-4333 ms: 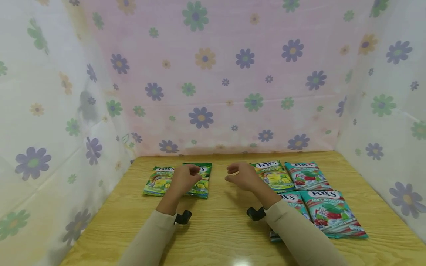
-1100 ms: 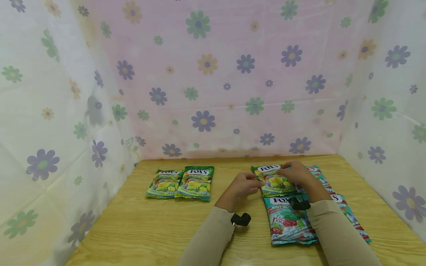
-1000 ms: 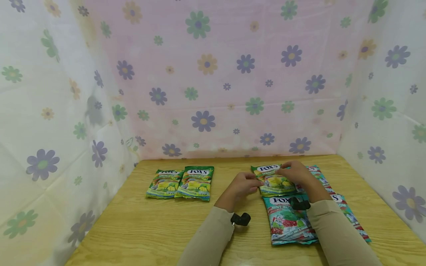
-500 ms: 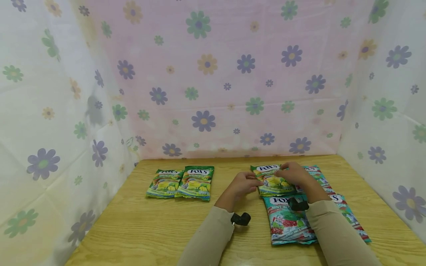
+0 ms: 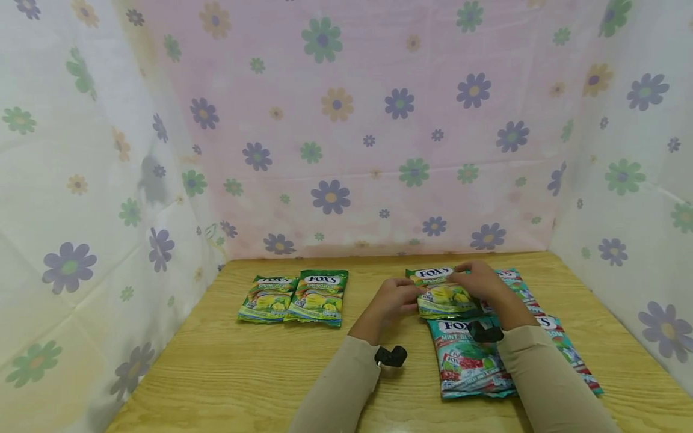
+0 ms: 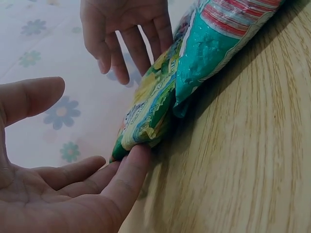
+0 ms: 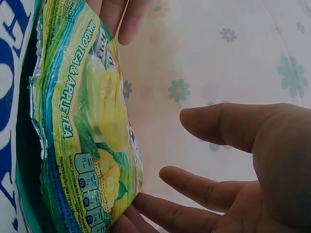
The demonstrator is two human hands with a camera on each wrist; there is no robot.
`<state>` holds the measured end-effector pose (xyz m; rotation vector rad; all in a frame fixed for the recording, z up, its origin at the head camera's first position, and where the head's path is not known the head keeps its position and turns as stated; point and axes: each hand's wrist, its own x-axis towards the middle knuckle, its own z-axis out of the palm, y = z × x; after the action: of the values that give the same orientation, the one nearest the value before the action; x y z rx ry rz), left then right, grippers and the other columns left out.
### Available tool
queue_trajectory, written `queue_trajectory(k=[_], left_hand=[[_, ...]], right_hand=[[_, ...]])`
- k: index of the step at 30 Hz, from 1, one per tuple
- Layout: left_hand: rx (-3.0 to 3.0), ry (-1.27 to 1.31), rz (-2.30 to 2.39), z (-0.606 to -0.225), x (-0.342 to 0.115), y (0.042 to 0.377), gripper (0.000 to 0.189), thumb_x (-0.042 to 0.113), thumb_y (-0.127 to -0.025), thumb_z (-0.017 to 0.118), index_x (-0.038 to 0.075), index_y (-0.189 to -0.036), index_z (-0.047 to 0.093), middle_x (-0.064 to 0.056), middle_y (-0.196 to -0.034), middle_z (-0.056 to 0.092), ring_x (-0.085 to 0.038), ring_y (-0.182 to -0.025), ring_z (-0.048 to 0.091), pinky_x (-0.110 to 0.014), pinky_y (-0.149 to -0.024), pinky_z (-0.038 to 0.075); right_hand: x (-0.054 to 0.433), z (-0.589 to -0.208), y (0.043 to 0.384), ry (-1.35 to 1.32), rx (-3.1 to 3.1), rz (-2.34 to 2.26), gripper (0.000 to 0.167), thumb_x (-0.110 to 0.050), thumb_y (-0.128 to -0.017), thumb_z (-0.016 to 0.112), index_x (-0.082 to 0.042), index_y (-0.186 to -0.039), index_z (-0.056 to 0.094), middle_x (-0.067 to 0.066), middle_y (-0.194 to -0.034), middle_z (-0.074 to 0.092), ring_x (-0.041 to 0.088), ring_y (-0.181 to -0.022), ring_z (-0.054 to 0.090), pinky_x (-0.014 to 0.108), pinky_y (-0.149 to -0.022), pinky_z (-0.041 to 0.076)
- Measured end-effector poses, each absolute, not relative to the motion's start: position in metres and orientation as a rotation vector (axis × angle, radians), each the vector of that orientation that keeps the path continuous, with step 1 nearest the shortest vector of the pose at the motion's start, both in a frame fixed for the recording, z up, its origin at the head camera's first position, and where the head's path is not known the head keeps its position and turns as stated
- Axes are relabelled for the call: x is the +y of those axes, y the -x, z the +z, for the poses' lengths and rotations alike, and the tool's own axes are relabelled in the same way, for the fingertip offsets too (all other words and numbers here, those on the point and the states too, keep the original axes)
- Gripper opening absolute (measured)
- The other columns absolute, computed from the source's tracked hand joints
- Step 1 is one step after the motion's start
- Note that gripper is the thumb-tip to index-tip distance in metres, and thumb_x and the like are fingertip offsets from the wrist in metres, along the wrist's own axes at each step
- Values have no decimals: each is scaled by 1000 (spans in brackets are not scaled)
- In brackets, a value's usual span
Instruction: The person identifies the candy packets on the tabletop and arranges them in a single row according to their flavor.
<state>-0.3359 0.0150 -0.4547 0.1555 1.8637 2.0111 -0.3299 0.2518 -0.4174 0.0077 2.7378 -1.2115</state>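
Green-yellow packet, glossy, puffed, crimp-edged, I see face-up on the wood-grained bench between left hand and right hand, their loose, extended fingers merely touching it.

From my remote post I find the near-right teal bag mostly hidden beneath the right sleeve. The right hand masks the far-right corner of the middle green bag. The left sleeve is cut off at the near edge. Fine print on the leftmost green bag is too small to read.
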Motion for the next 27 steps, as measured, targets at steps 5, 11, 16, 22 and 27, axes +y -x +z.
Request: queue_trajectory(k=[5, 11, 16, 22, 27], left_hand=[[1862, -148, 2033, -453, 15, 337, 70, 23, -96, 77, -5, -151, 45, -18, -148, 52, -22, -114, 70, -41, -101, 58], [1884, -203, 2050, -450, 14, 337, 69, 22, -97, 75, -6, -152, 44, -22, -152, 49, -34, -131, 60, -45, -105, 56], [1888, -229, 2065, -447, 13, 337, 66, 22, -100, 70, -6, -154, 42, -22, -157, 44, -40, -141, 51, -48, -110, 52], [1890, -264, 2077, -443, 9, 336, 65, 20, -101, 68, -6, -153, 42, -22, -156, 45, -40, -142, 50, -49, -110, 51], [1881, -297, 2076, -439, 4, 337, 66, 22, -100, 69, -5, -154, 41, -22, -157, 44, -40, -142, 49, -51, -112, 49]], right_hand=[[250, -415, 328, 17, 2754, -1238, 71, -46, -103, 60, 3, -152, 46, 35, -159, 32, 51, -132, 49, 59, -95, 52], [247, -411, 326, 15, 2754, -1305, 65, -40, -104, 59, 4, -151, 47, 34, -158, 36, 52, -135, 47, 64, -103, 49], [245, -408, 324, 42, 2743, -1354, 63, -37, -105, 58, 3, -152, 46, 33, -158, 36, 51, -134, 49, 59, -100, 52], [244, -405, 323, 81, 2764, -1367, 61, -35, -105, 59, 3, -151, 47, 33, -155, 41, 47, -128, 56, 51, -92, 56], [241, -400, 321, 112, 2768, -1382, 61, -34, -105, 59, 4, -151, 47, 30, -160, 37, 47, -127, 57, 50, -92, 57]])
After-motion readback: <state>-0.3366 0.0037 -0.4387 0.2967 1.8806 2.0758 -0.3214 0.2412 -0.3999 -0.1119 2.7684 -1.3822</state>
